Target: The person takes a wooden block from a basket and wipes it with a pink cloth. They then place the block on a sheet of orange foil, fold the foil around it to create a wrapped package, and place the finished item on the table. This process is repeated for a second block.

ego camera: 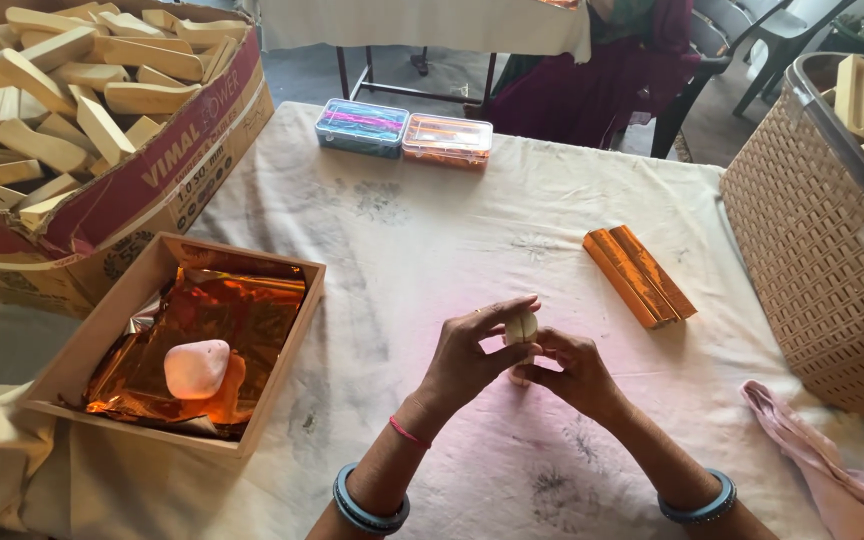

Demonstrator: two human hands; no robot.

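Head view, hands at lower centre of frame. Left hand [472,355] and right hand [574,372] meet over the cloth-covered table [432,250]. Between them: one small pale wooden block [521,328], held upright, its rounded top showing above the fingers. Left fingers curl over the block's top and near side, thumb pressed in from below; closed on it. Right fingers bunched together against the block's lower part; also gripping. Block is held above the cloth, not resting on it.

Lower left of frame: shallow wooden tray [102,320] lined with crumpled orange foil sheets [222,320]; a pale pink stone [196,368] lies on the foil. Upper left: large cardboard box [152,190] filled with loose wooden blocks [62,70]. Right edge: woven plastic basket [802,240], more wooden pieces showing over its rim.

Centre right, well apart from the hands: two foil-wrapped bars [640,275] lying side by side, touching, angled diagonally. Top centre: two clear plastic boxes [404,133] side by side, one with blue and pink contents, one with orange. Lower right corner: pink cloth [832,470] bunched on the table.
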